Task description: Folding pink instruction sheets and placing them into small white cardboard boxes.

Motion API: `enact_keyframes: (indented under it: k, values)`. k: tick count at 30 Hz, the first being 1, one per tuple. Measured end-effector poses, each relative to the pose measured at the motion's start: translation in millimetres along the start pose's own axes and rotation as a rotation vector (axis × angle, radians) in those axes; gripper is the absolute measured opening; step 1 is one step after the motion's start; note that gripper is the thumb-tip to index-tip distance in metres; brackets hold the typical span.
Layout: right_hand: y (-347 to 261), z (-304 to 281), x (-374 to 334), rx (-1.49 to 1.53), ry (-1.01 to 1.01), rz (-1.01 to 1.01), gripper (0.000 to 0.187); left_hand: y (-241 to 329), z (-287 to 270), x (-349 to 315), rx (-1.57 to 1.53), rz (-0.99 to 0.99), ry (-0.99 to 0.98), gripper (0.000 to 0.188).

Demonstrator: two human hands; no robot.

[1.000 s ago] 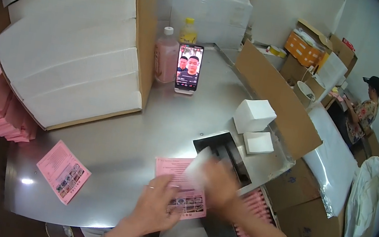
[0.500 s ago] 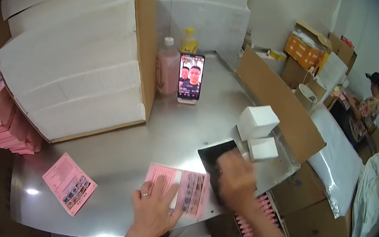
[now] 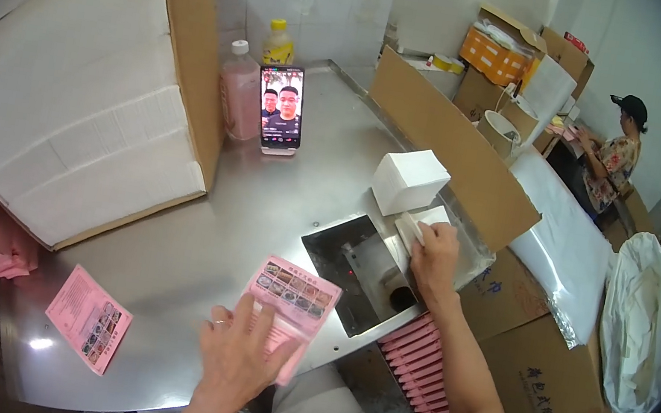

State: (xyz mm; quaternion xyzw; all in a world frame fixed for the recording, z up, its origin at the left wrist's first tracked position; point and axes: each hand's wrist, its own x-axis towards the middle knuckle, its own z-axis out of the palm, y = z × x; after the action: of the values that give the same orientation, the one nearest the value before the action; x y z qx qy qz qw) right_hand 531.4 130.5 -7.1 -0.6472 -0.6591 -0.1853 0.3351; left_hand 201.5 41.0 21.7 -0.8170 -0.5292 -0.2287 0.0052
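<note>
My left hand (image 3: pixel 242 357) lies over a pink printed paper packet (image 3: pixel 298 290), fingers across its lower part and thumb along the right side. The packet sits tilted near the table's front edge, with rows of small pictures on its upper part. My right hand (image 3: pixel 436 258) is closed on the edge of a thin white napkin (image 3: pixel 411 230) at the low white stack (image 3: pixel 435 214). Beside that stack stands a taller block of white napkins (image 3: pixel 409 182). Left of my right forearm is a dark rectangular opening (image 3: pixel 355 267) in the tabletop, with a small red light inside.
Another pink packet (image 3: pixel 89 319) lies on the metal table (image 3: pixel 262 204) at left. A big carton of white bundles (image 3: pixel 78 106) stands behind it. A lit phone (image 3: pixel 279 108) leans before two bottles. Pink packets (image 3: pixel 419 368) are lined up below the right edge. A person (image 3: pixel 615 156) sits far right.
My right hand has moved from over the dark opening to the low white stack and pinches a napkin there. The packet under my left hand has turned. The whole view has shifted.
</note>
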Motion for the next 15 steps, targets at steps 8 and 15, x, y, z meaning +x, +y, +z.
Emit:
enact_keyframes:
  k: [8,15]
  values:
    - [-123.0,-43.4,-71.9,0.261,-0.348,-0.771,0.033,0.1,-1.5,-11.4,-0.338,-0.041,-0.078,0.049]
    - [-176.6,-0.8,-33.3,0.208,-0.444,-0.487,0.036,19.7,7.1,-2.4,-0.253,-0.045,-0.028,0.079]
